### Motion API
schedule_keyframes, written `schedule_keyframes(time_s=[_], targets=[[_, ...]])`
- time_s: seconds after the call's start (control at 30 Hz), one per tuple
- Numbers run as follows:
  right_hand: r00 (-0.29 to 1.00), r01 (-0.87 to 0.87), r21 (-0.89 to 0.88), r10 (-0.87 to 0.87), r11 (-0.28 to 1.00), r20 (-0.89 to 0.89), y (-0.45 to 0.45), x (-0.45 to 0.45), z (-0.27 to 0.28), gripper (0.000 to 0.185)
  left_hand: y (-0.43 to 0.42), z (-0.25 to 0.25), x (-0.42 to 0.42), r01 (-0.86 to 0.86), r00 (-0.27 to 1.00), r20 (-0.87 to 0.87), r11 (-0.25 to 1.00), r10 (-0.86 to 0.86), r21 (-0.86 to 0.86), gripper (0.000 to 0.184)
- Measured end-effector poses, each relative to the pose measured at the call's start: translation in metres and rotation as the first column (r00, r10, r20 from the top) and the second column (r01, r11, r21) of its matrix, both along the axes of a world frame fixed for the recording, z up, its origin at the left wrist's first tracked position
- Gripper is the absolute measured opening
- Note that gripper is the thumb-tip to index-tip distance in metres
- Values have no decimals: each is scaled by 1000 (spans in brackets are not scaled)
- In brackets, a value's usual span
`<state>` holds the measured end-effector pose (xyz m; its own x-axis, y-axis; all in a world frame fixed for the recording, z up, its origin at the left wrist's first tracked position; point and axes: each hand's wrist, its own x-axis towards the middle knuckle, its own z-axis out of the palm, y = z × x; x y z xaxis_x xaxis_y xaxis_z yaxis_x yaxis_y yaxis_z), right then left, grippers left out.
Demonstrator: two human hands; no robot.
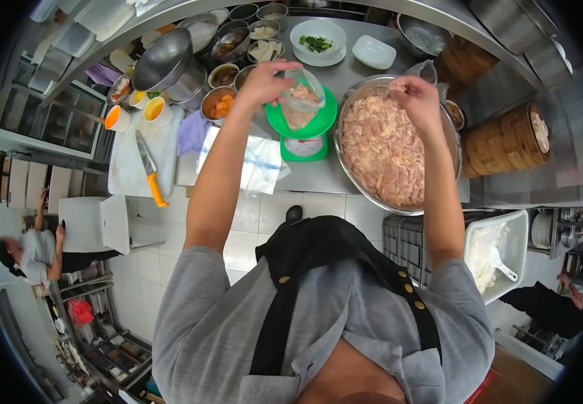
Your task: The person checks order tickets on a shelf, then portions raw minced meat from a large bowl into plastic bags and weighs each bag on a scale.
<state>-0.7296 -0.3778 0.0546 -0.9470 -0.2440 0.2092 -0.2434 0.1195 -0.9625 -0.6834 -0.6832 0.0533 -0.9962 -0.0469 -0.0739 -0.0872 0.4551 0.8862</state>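
My left hand (pixel 269 82) is at a clear plastic bag (pixel 303 99) with pieces of raw meat in it, its fingers at the bag's upper left edge. The bag rests on the green pan (pixel 325 120) of a small scale (pixel 303 149). To the right, my right hand (pixel 418 99) is over the upper part of a large metal bowl (pixel 335 158) full of raw meat pieces (pixel 380 151). Its fingertips are pinched together around a small piece of meat.
A knife (pixel 146 161) with an orange handle lies on a white cutting board (pixel 122 167). Plastic bags (pixel 254 161) lie left of the scale. Bamboo steamers (pixel 503 145) stand at the right. A person (pixel 39 252) is at the far left, another (pixel 554 306) at the far right.
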Motion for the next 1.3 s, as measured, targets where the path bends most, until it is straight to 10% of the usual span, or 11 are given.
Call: schedule_keyframes(time_s=[0.7,0.77,0.97,1.23,1.3], targets=[[995,-56,-216,36,975,-96,-93,-13,-42,14,-22,5,39,-98,994,-32,986,104,135,42],[814,-121,361,301,925,-497,-122,-12,-47,19,-17,2,39,-109,993,-25,985,113,133,42],[955,-66,211,123,975,-269,-83,-31,-27,24,-40,-4,50,-231,963,-94,954,252,190,39],[991,-101,904,126,415,53,38,10,-93,45,-27,-29,46,-31,902,-424,969,-78,-244,48],[992,-11,873,116,488,-52,53,29,-106,42,-20,-34,33,57,868,-464,964,-175,-258,48]])
